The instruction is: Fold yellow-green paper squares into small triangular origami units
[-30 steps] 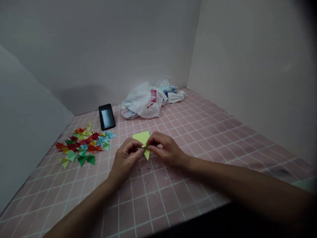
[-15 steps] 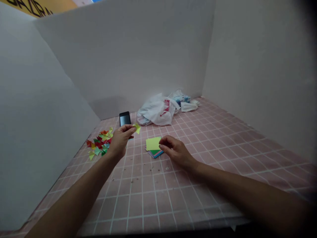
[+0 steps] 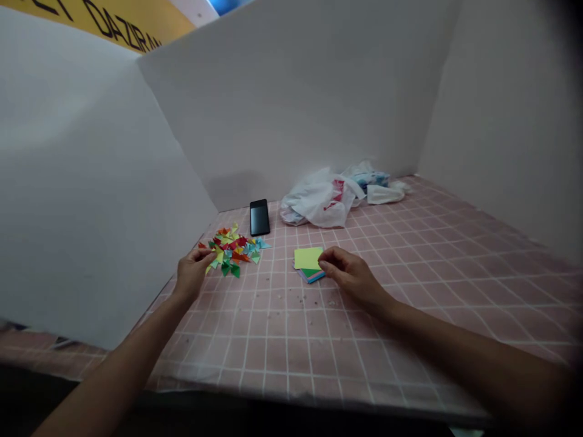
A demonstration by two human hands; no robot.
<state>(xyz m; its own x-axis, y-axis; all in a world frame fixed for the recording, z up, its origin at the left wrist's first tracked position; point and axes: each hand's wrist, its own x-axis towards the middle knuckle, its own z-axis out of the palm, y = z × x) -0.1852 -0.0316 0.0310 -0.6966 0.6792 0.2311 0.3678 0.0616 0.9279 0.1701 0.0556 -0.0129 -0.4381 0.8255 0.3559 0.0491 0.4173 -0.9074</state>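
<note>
1. Two hands are rested on the pink tiled table.
2. The left hand is placed at the edge of the pile of folded paper triangles; its fingers are curled, but whether a piece is gripped cannot be told.
3. The right hand is pinched, fingers together, on the right edge of the square paper stack, near the pile.
4. A black phone is seen behind the pile.

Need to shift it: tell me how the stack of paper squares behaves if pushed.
The stack of paper squares looks thin and light, so it probably slides easily. Its lower sheets sit offset from the top one, so pushing likely fans them apart.
</note>
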